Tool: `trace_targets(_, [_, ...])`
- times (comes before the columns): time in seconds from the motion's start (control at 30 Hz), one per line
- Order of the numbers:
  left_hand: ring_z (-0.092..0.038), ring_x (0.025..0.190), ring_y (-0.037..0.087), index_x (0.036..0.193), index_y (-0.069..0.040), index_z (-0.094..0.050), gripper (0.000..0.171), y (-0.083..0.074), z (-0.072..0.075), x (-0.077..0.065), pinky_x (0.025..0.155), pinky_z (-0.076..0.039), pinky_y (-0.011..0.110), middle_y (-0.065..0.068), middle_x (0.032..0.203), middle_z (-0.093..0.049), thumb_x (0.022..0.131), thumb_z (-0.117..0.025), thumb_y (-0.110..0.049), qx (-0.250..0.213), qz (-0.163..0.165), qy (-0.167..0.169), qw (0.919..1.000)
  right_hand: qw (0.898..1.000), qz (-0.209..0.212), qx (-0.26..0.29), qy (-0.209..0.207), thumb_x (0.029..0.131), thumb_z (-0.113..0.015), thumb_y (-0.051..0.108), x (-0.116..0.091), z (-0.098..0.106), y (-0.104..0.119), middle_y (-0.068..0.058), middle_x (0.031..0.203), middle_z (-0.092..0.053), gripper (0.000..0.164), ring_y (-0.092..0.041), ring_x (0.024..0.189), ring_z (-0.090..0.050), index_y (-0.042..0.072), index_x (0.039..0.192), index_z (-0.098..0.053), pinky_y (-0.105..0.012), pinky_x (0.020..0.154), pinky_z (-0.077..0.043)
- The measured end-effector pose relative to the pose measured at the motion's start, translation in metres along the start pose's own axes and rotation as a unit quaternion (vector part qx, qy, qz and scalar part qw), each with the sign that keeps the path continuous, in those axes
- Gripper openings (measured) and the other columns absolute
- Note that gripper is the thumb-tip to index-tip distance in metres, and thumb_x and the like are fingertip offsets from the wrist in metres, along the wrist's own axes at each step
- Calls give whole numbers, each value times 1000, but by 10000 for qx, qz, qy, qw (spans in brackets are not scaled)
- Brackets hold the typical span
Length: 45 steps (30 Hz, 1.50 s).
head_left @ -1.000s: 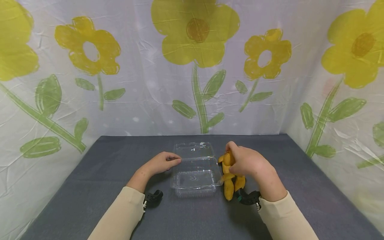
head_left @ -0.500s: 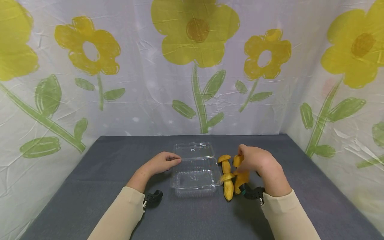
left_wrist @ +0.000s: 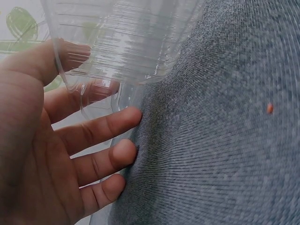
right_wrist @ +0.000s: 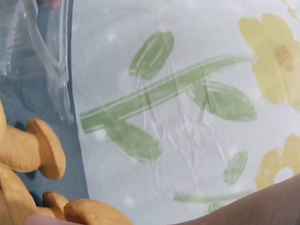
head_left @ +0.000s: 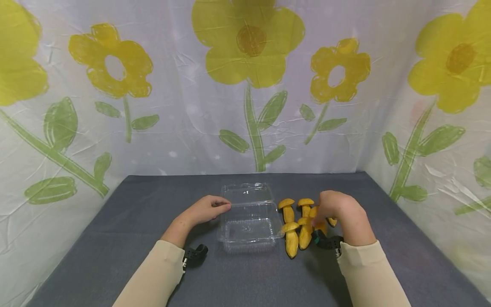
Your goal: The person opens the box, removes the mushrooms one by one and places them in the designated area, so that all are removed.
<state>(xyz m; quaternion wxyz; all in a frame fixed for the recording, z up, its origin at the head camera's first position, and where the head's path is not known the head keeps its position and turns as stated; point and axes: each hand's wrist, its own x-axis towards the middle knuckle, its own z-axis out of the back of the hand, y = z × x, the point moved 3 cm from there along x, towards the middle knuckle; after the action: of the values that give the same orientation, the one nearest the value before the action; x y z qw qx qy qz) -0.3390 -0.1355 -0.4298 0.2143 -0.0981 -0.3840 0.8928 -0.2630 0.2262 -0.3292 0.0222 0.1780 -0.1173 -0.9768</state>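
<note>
A clear plastic clamshell container (head_left: 249, 245) stands with its lid tipped back, near the middle of the dark cloth. At its left rim my left hand (head_left: 209, 208) pinches the edge; the left wrist view shows the thumb (left_wrist: 77, 52) on one face of the plastic, the other fingers spread below. Right of the container my right hand (head_left: 340, 211) reaches down with bent fingers at a yellow-brown mushroom (head_left: 313, 211), which it partly covers. Several similar mushrooms (head_left: 291, 243) lie upright in rows beside and under that hand, caps toward the back.
Dark grey cloth (head_left: 153, 264) covers the table. A white sheet (head_left: 176, 145) with painted flowers encloses the back and sides. One mushroom (head_left: 332, 221) shows just past the right hand. Black straps (head_left: 195, 252) hang at the wrists. A small orange speck (left_wrist: 270, 108) lies on the cloth.
My right hand has moved rightward across the mushrooms with one at its fingers, uncovering those on the left. The left hand and the container have stayed in place.
</note>
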Motion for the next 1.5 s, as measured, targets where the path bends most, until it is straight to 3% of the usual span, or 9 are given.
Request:
trace_targets(0.17, [-67,91,16,133,-12,-70,40,0,0,1,80,-55,43,4,123,-69,105,-62,-38,-7,-23,-15,10000,9996,-153,198,113,82,-88,25,3,-2,-14,-8,88,-64,25,-28,78,-62,6,86,-71,-38,67,-50])
trace_targets(0.33, [-67,91,17,133,-12,-70,39,1,1,2,80,-55,43,4,122,-69,105,-62,-38,6,-28,-10,10000,9993,-259,191,166,85,-84,21,6,-4,-26,-8,83,-66,17,-23,67,-60,7,82,-74,-32,61,-48])
trace_targets(0.6, [-67,91,16,132,-14,-71,37,3,0,2,81,-55,43,2,121,-70,105,-62,-37,117,-1,-25,9999,9979,-478,188,385,86,-80,19,13,-8,-34,-8,94,-67,15,-28,76,-66,6,88,-75,-35,65,-54])
trace_targets(0.7, [-67,92,16,132,-13,-71,38,3,0,1,82,-56,44,3,123,-69,105,-62,-38,116,18,-52,9999,9973,-549,71,490,87,-78,17,17,-13,-37,-8,92,-65,10,-22,69,-62,8,84,-76,-32,61,-51])
trace_targets(0.9, [-67,95,17,134,-13,-70,38,3,0,1,84,-56,45,3,124,-69,105,-62,-37,106,43,-62,9999,9963,-588,-107,614,87,-77,12,22,-20,-40,2,66,-47,10,-11,52,-41,12,78,-77,-25,51,-41])
trace_targets(1.17, [-67,93,15,134,-13,-70,39,-1,3,1,83,-55,42,3,125,-69,105,-62,-38,73,65,24,9999,9962,-608,71,614,86,-79,15,20,-15,-42,-9,93,-66,8,-24,74,-63,8,89,-77,-36,67,-54])
trace_targets(1.27, [-67,89,16,134,-11,-70,39,-5,5,0,79,-55,41,4,121,-69,105,-62,-36,116,19,95,9999,9976,-491,242,419,87,-81,22,15,-8,-38,-10,95,-68,19,-28,80,-65,4,92,-76,-39,70,-55])
trace_targets(1.4, [-66,90,17,135,-10,-68,40,-12,7,-3,79,-54,41,3,116,-68,104,-64,-34,303,-20,253,9992,9994,-94,314,-135,87,-84,27,8,3,-22,-18,111,-66,45,-32,89,-64,-4,114,-67,-46,76,-54])
trace_targets(1.5, [-64,97,19,138,-11,-66,44,-14,9,-7,83,-53,44,4,118,-66,103,-65,-38,521,-13,358,9980,9970,323,188,-684,89,-83,27,8,6,-5,-16,114,-64,52,-29,90,-63,-2,127,-60,-48,77,-52])
